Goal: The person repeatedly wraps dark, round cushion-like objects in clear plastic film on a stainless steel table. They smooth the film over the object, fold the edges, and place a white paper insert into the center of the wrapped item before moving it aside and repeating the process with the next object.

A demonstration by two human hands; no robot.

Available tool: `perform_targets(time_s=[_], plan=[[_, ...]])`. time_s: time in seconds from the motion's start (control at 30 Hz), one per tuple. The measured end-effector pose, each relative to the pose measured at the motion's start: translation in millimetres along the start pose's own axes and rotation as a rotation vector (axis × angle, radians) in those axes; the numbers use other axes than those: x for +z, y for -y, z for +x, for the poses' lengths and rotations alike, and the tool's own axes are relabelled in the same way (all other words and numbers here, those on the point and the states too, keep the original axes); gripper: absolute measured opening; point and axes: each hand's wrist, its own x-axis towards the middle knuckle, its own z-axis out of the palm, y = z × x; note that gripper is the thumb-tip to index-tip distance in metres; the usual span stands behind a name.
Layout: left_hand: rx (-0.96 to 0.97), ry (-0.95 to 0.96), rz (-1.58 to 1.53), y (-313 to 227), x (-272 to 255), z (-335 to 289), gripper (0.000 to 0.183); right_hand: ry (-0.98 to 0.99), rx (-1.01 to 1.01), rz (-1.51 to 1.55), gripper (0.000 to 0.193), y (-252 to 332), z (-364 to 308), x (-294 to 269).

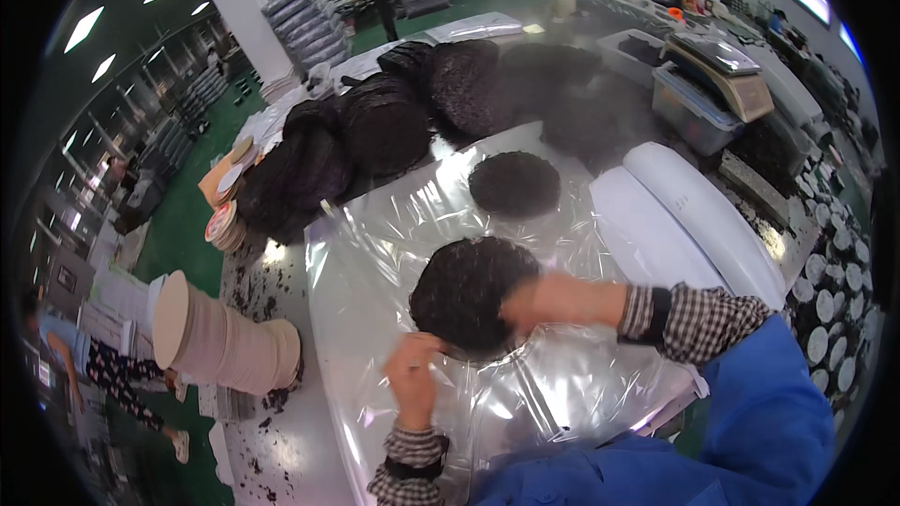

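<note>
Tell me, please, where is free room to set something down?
Clear film left of the near dark disc is bare; a narrower patch lies between the far disc and white sheeting. Crowded: heaped discs behind, and under the right hand.

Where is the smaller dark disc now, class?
In the head view, the smaller disc lies upper-middle on clear plastic, beyond the larger disc, left of the white roll.

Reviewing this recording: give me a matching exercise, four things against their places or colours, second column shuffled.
1. near dark disc
2. far dark disc
3. paper roll
4. stack of round boards

A. white, right of the discs
B. cream, left of the clear sheet
C. at the right hand
D. beyond both hands, untouched

Pairs: 1-C, 2-D, 3-A, 4-B
</note>
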Motion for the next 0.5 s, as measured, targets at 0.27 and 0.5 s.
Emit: perform_targets(time_s=[0.27,0.5], plan=[[-0.265,1.019,1.110,-3.0,61.6,98.2,0.125,0.085,0.317,-0.568,0.112,17.6,40.3,1.9],[-0.188,0.841,1.257,85.5,61.3,69.6,0.087,-0.143,0.336,-0.570,0.064,-38.0,62.9,92.7]])
